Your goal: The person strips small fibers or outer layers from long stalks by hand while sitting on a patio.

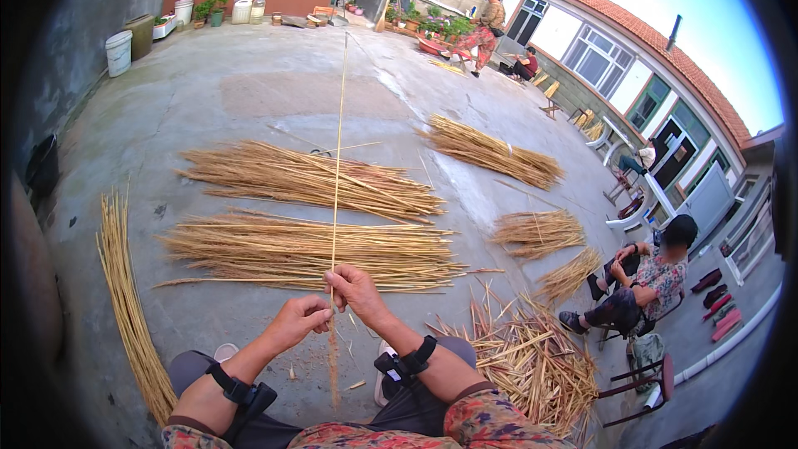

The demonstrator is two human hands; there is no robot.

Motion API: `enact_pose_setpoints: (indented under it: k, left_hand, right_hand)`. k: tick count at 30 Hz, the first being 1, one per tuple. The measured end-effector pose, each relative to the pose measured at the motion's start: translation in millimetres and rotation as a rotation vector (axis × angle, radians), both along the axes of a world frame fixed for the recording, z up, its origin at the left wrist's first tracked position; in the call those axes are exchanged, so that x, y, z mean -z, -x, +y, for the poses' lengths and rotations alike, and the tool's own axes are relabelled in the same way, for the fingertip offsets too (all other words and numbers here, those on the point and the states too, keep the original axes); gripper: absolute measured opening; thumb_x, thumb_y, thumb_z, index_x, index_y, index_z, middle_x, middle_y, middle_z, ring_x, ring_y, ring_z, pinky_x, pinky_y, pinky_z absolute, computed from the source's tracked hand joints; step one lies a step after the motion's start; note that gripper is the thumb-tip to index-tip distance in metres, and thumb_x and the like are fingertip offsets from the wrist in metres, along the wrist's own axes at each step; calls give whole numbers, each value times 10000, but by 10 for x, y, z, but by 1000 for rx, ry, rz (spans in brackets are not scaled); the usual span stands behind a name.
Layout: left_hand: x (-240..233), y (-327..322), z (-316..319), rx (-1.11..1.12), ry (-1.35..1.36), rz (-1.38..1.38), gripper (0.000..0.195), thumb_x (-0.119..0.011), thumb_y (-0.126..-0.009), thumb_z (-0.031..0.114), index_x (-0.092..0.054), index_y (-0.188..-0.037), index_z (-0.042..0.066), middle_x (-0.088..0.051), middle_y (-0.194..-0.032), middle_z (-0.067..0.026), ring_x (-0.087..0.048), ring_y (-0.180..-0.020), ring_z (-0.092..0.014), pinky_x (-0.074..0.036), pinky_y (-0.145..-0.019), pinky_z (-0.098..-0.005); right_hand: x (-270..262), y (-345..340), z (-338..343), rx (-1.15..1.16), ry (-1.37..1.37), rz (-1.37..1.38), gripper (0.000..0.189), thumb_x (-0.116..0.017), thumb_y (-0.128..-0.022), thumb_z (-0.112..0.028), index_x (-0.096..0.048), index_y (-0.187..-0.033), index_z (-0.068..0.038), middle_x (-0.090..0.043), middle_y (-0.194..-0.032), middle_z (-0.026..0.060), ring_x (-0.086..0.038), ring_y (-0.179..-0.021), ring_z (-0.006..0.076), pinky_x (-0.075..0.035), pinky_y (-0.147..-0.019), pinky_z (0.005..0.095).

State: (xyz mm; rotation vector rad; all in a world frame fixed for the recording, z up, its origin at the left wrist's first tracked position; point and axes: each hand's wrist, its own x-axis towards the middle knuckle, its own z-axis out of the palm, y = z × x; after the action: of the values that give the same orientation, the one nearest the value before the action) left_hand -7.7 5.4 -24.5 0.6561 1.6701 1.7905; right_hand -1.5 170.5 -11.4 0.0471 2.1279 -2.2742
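Note:
A long, thin reed stalk stands upright before me, its feathery seed head hanging down between my knees. My right hand pinches the stalk between thumb and fingers. Just below it, my left hand grips the same stalk near the top of the plume. Beyond my hands lies a loose pile of plumed reeds, cut ends to the right. Behind that pile is another similar reed pile. On the ground to my left runs a long bundle of bare stalks.
A heap of stripped husks lies by my right knee. Tied reed bundles and shorter plume bundles rest farther right. A seated person works there, near a stool. Others are at the back, by potted plants.

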Motion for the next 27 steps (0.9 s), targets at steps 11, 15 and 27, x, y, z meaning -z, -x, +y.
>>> enact_pose_setpoints:
  k: [11,15,27]
  left_hand:
    - [115,40,-94,-133,-2,-40,152,-540,-850,166,-572,-857,18,-561,-732,-10,-537,-608,-83,-454,-565,-219]
    - [77,39,-87,-141,-44,-111,155,-512,-862,154,-578,-847,15,-557,-715,-14,-527,-598,-71,-448,-550,-210]
    - [41,34,41,-15,-105,-163,160,-527,-859,173,-560,-843,17,-569,-764,-31,-546,-679,-102,-466,-625,-246]
  right_hand:
    - [34,92,-165,-109,-61,-2,214,-542,-852,-213,-517,-736,-35,-501,-556,-2,-439,-409,44,-351,-344,185]
    - [19,58,-167,-131,-52,27,208,-536,-855,-217,-518,-755,-36,-495,-557,-7,-452,-432,44,-367,-364,183]
    - [-80,-88,58,-81,-57,-30,227,-504,-876,-231,-513,-747,-44,-482,-528,-4,-458,-440,57,-387,-402,190]
